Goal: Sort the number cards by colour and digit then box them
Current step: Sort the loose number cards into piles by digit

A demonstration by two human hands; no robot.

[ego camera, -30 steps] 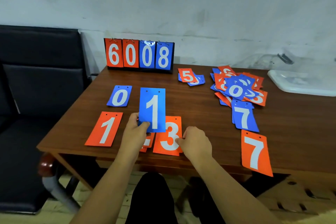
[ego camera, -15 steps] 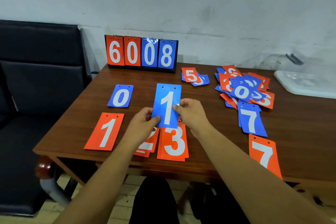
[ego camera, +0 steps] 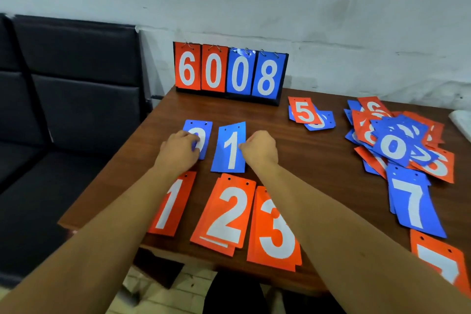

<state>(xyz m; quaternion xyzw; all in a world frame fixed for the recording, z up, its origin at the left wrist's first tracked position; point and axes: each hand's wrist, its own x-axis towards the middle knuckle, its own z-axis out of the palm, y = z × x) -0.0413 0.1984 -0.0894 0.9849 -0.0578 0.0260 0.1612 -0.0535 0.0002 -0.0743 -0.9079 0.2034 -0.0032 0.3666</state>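
A blue 1 card [ego camera: 230, 150] lies flat on the brown table [ego camera: 318, 160], just right of a blue 0 card [ego camera: 204, 130]. My left hand [ego camera: 178, 151] rests on the blue 0 card with curled fingers and covers much of its digit. My right hand [ego camera: 260, 149] pinches the right edge of the blue 1 card. In the front row lie an orange 1 card [ego camera: 170, 204], an orange 2 stack [ego camera: 226, 214] and an orange 3 stack [ego camera: 272, 229]. A mixed pile of blue and orange cards [ego camera: 392, 145] sits at the right.
A flip scoreboard [ego camera: 229, 74] reading 6008 stands at the table's back edge. An orange 5 card [ego camera: 303, 111] lies over blue cards behind. A blue 7 stack [ego camera: 413, 204] and an orange 7 card [ego camera: 441, 262] lie front right. A black sofa [ego camera: 76, 99] stands left.
The blue 1 card went from being held up in both hands down onto the table beside the blue 0. My left hand shifted onto the blue 0 card. The orange 2 stack is now uncovered.
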